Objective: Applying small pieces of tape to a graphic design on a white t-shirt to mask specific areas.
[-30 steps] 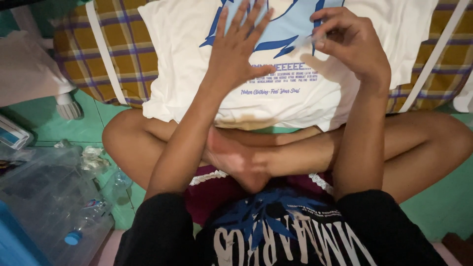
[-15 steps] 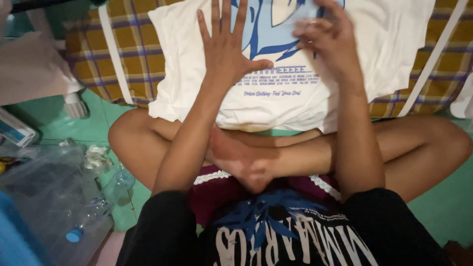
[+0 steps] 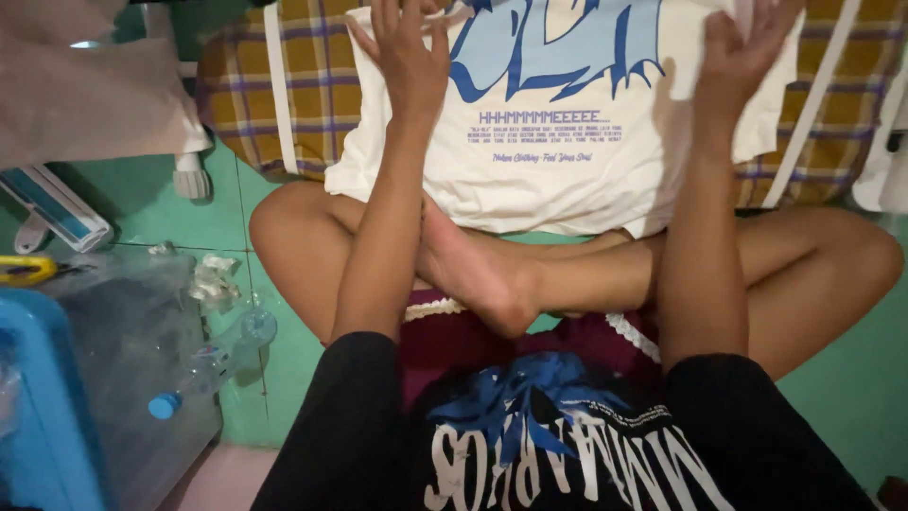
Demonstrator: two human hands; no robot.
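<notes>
A white T-shirt with a blue graphic and small blue print lies spread on a yellow and purple checked cloth in front of my crossed legs. My left hand rests flat on the shirt's upper left part, fingers spread. Over the shirt's upper right part my right hand presses down with its fingers apart; its tips run out of the top of the frame. Neither hand grips the fabric.
A clear plastic bottle with a blue cap lies on the green floor at my left, beside a clear plastic bag and a blue container. A pale cloth hangs at the upper left.
Both hands have slid farther away from me up the shirt. The right hand, curled on the shirt before, now lies open on it.
</notes>
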